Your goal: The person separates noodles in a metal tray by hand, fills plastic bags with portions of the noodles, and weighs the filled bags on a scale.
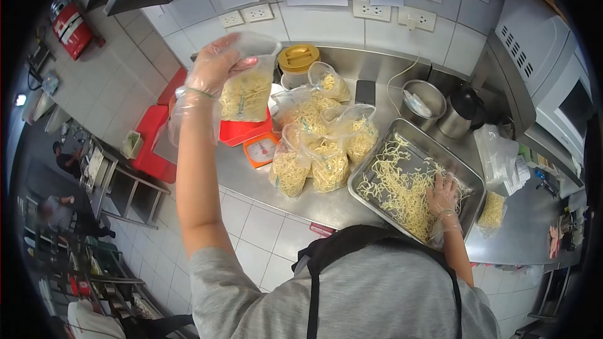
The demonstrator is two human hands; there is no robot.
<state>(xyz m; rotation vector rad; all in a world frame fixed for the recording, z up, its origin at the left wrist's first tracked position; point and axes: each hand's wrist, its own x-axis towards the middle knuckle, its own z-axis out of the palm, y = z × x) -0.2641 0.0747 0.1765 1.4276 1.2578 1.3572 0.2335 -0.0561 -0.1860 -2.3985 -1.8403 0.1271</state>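
Note:
My left hand point(217, 66), in a clear plastic glove, pinches the top of a clear plastic bag of noodles point(246, 95). The bag hangs over an orange kitchen scale point(260, 150) with a round dial and a red pan point(242, 132); whether it touches the pan I cannot tell. My right hand point(443, 197), also gloved, lies with its fingers stretched out on loose yellow noodles point(402, 191). These noodles are spread in a deep metal tray point(370, 204) on the steel counter.
Several filled noodle bags point(330, 163) stand between scale and tray. Behind them is a jar with a yellow lid point(299, 58). A metal bowl point(424, 100) and a dark jug point(461, 110) stand behind the tray; another noodle bag point(492, 210) lies right of it.

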